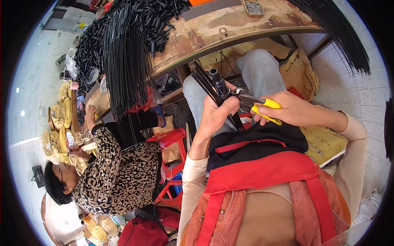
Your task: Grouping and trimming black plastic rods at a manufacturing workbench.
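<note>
In front of my lap, my left hand [214, 116] is closed around a bundle of thin black rods [202, 78] and a black tubular plastic part [220, 85] with a round open end. My right hand [293, 108] grips pliers [271, 104] by their yellow handles. The metal jaws of the pliers reach to the plastic part, close beside my left thumb. Whether the jaws bite on anything is too small to tell. Lower down, the rods come out beneath my left hand, above my dark and red apron [254, 172].
Ahead stands a worn wooden bench [213, 30] with a heap of black plastic parts [158, 20], a dish of small metal pieces [253, 7] and long black rods [123, 61] hanging over its edge. More rods [340, 33] overhang at right. A co-worker [119, 176] sits left beside red stools [172, 151].
</note>
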The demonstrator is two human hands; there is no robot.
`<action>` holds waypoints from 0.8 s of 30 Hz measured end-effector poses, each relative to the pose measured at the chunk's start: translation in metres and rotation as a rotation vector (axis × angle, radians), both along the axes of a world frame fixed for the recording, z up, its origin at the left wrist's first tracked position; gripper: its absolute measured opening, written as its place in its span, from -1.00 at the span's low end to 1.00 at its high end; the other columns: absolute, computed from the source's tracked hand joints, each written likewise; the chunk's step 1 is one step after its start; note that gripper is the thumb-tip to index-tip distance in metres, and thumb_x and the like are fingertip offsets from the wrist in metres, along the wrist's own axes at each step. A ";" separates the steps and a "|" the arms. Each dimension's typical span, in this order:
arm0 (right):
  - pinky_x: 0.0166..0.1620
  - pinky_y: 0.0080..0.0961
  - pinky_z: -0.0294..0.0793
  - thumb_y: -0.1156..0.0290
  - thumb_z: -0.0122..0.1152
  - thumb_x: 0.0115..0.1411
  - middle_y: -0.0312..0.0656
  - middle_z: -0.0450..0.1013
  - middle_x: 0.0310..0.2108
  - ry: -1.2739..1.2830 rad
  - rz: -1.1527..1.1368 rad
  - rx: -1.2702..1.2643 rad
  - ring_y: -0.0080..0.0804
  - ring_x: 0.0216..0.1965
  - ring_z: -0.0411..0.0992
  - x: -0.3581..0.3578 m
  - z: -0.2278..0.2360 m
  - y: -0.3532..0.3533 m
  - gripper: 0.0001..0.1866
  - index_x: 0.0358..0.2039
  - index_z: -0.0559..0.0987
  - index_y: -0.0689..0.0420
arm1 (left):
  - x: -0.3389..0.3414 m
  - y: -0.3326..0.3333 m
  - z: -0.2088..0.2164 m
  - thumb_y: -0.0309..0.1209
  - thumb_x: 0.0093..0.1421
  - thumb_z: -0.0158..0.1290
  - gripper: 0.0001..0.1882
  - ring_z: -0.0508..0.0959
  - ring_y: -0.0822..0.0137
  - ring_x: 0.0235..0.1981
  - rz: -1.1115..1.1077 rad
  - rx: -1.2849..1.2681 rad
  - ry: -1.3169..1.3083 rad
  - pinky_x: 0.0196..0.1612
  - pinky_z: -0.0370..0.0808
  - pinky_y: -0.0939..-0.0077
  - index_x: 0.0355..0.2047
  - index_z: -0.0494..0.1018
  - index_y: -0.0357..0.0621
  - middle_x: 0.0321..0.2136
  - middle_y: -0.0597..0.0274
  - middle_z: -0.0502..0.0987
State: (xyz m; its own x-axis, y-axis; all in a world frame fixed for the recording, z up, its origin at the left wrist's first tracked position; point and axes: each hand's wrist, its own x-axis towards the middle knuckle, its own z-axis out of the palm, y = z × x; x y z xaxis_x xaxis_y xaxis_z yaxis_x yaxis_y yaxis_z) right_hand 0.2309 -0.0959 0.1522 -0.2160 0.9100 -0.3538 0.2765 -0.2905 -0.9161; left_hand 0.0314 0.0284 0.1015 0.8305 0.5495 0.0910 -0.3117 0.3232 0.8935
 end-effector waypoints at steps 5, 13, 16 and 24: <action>-0.51 -0.54 0.39 0.10 -0.01 0.35 -0.20 0.50 -0.53 0.120 -0.022 -0.162 -0.50 -0.55 0.45 0.004 0.031 0.004 -0.59 -0.29 0.48 0.27 | 0.002 0.001 0.002 -0.26 0.27 0.11 -0.67 0.31 0.57 -0.58 -0.015 0.014 -0.011 -0.52 0.25 0.65 -0.18 0.30 -0.25 -0.58 0.37 0.37; -0.49 -0.47 0.37 0.06 0.06 0.30 -0.20 0.41 -0.56 -0.039 -0.065 -0.068 -0.36 -0.58 0.36 0.005 0.001 0.008 -0.62 -0.34 0.43 0.18 | 0.014 0.000 0.008 -0.54 0.22 -0.01 -0.72 0.28 0.61 -0.60 0.082 -0.078 0.102 -0.53 0.22 0.67 -0.05 0.32 -0.27 -0.58 0.43 0.32; -0.34 -0.35 0.43 0.14 0.17 0.23 -0.12 0.43 -0.47 -0.245 -0.095 0.129 -0.16 -0.44 0.42 0.028 -0.025 0.040 -0.69 -0.30 0.47 0.16 | 0.019 0.020 -0.009 -0.40 0.28 0.01 -0.53 0.28 0.58 -0.59 0.169 -0.036 0.009 -0.50 0.24 0.65 0.16 0.22 -0.27 -0.56 0.41 0.30; -0.33 -0.24 0.43 0.50 0.20 -0.04 -0.17 0.47 -0.41 -1.172 -0.270 0.803 -0.09 -0.34 0.47 0.186 -0.045 0.170 -0.78 -0.31 0.51 0.10 | 0.047 0.059 -0.029 -0.36 0.37 -0.08 -0.65 0.24 0.55 -0.54 0.239 -0.156 0.182 -0.46 0.25 0.61 0.07 0.26 -0.31 -0.56 0.41 0.24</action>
